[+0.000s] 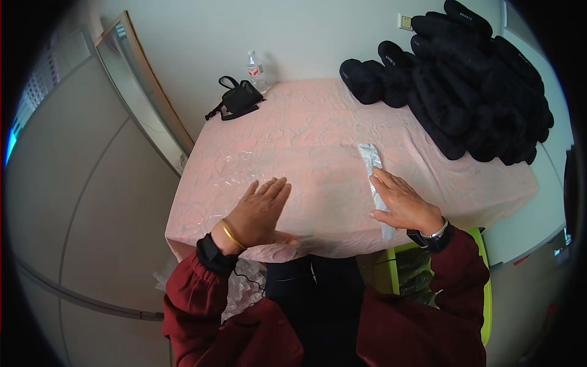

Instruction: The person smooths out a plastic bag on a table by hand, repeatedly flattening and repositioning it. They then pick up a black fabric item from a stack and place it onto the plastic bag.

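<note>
My left hand (260, 211) lies flat, fingers together, on the pink table covering (306, 134) near the front edge, holding nothing. My right hand (400, 202) rests palm down with fingers spread on a long narrow clear plastic bag (370, 158) that runs away from me across the cloth. A thin clear plastic film (241, 165) lies just beyond my left hand. I wear dark red sleeves, a gold bangle on the left wrist and a watch on the right.
A large heap of black slippers (465, 79) fills the table's far right. A small black bag (239, 98) and a water bottle (257, 72) stand at the far left by the wall. Crumpled plastic (244, 293) lies in my lap; a green seat (483, 287) is at my right.
</note>
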Available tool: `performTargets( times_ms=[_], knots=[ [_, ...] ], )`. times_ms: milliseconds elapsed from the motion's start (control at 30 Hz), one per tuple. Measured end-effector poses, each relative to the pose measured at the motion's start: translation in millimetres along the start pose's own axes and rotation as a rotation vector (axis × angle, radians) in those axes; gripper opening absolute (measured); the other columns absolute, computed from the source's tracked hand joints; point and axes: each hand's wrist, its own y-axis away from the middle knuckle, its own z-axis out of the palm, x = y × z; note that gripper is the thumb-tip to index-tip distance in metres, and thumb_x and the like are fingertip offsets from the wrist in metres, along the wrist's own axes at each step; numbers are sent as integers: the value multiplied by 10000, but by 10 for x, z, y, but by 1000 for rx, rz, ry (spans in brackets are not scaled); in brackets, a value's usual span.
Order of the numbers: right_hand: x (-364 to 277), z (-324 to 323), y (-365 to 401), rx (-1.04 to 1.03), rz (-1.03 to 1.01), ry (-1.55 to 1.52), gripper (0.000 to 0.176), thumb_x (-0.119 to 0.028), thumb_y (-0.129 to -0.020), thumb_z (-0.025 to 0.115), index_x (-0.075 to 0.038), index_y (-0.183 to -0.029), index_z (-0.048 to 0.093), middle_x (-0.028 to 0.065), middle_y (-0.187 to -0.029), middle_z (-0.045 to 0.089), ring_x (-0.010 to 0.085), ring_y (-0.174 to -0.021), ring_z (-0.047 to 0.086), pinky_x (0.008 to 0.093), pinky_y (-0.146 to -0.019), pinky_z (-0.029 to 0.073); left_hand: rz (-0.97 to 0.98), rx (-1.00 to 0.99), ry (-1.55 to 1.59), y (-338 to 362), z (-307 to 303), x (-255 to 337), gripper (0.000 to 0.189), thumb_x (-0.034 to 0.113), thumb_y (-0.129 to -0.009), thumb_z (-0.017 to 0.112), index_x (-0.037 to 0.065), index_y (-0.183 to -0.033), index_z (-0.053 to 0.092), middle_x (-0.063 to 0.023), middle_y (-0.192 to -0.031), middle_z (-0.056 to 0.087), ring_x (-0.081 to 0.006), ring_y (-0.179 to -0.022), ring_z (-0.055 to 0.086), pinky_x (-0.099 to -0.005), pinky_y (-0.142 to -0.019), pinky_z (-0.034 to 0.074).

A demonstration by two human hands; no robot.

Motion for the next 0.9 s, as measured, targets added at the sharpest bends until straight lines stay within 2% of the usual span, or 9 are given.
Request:
performTargets(
  times_ms=[33,167,300,467,567,667,800,833,900],
  knots=[
    [12,-50,-53,-62,12,17,874,-418,-865,701,138,-1439,348,333,-1534,301,436,-1429,328,441,-1180,289,9,9,-3,-132,-11,38,1202,692,-683,765,-70,-1492,307,-268,-1541,351,-407,-1458,314,-551,-1192,237],
    [65,-77,-330,-160,46,18,949,-476,-833,723,141,-1443,337,354,-1536,286,442,-1444,304,441,-1192,273,83,-237,-98,-707,67,242,1165,707,-720,723,-102,-1459,325,-280,-1516,373,-420,-1447,328,-541,-1190,252],
    [192,115,-579,-289,34,-99,1073,-583,-782,734,149,-1439,304,344,-1540,279,443,-1464,265,448,-1201,257,237,-56,9,-1190,442,547,1213,764,-764,633,-138,-1482,258,-331,-1562,264,-446,-1483,239,-547,-1197,231],
    [489,399,-651,-355,84,-66,1170,-660,-739,731,121,-1475,265,332,-1580,206,432,-1496,194,454,-1210,235,155,-10,126,-1337,1005,356,1217,811,-789,552,-124,-1501,234,-336,-1589,193,-456,-1500,181,-557,-1196,223],
    [542,438,-580,-387,54,-54,1163,-681,-772,696,99,-1505,241,332,-1586,190,421,-1501,181,436,-1226,200,15,-164,75,-1179,1062,59,1187,825,-822,483,-101,-1517,223,-325,-1604,163,-458,-1505,161,-590,-1182,224],
    [576,458,-532,-393,48,-50,1164,-694,-775,685,87,-1512,236,325,-1590,184,421,-1503,179,450,-1226,194,-111,-223,39,-865,940,-391,1157,814,-839,471,-73,-1536,210,-308,-1617,143,-455,-1507,162,-619,-1164,232],
    [566,447,-541,-385,37,-40,1164,-712,-784,661,83,-1516,230,317,-1596,179,422,-1505,172,468,-1223,192,-396,-277,102,-438,858,-1103,1199,839,-812,481,-53,-1557,186,-259,-1650,77,-417,-1528,112,-643,-1163,199],
    [565,446,-531,-380,37,-35,1163,-718,-788,653,84,-1517,228,315,-1598,178,422,-1506,170,474,-1222,192,-393,-277,102,-336,839,-1231,1199,839,-812,481,-53,-1557,186,-259,-1650,77,-417,-1528,112,-643,-1163,199],
    [601,509,-512,-344,27,-39,1139,-688,-778,681,78,-1503,251,311,-1584,204,429,-1494,193,484,-1210,212,-539,-266,66,-163,796,-1434,1154,808,-835,490,-42,-1558,198,-269,-1639,119,-422,-1520,143,-612,-1164,240]
  ],
)
